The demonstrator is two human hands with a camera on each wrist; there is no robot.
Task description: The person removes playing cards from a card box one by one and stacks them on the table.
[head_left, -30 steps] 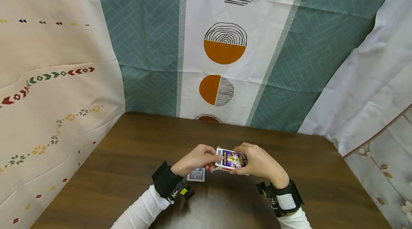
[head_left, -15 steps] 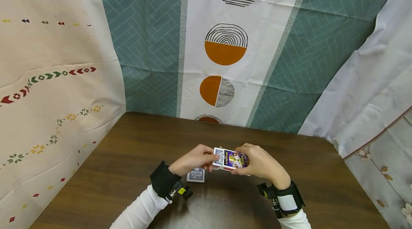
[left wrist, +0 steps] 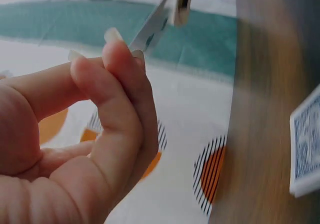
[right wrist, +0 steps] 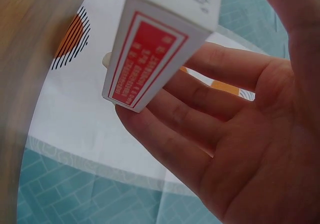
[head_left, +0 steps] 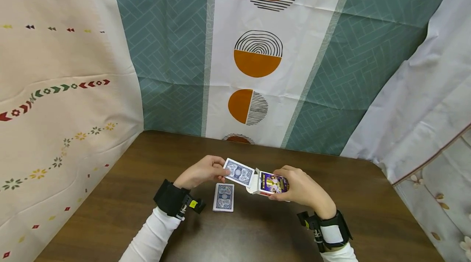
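My left hand (head_left: 202,172) pinches a blue-backed playing card (head_left: 240,172) between thumb and fingers, its far end close to the box's mouth. In the left wrist view the card (left wrist: 151,31) shows edge-on beyond the fingertips. My right hand (head_left: 302,186) grips the purple and white card box (head_left: 273,183), its flap open toward the left hand. The right wrist view shows the red printed side of the box (right wrist: 150,59) between thumb and fingers. A small stack of blue-backed cards (head_left: 223,197) lies on the table just below the left hand.
The brown wooden table (head_left: 165,147) runs back to a teal and white patterned curtain (head_left: 173,70). A cream cloth (head_left: 73,131) hangs on the left and a white one (head_left: 401,110) on the right. Black camera straps (head_left: 171,198) wrap both wrists.
My left hand has drawn the card leftward out of the box and moved left with it. The stack on the table is now more fully in view. The right hand has barely moved.
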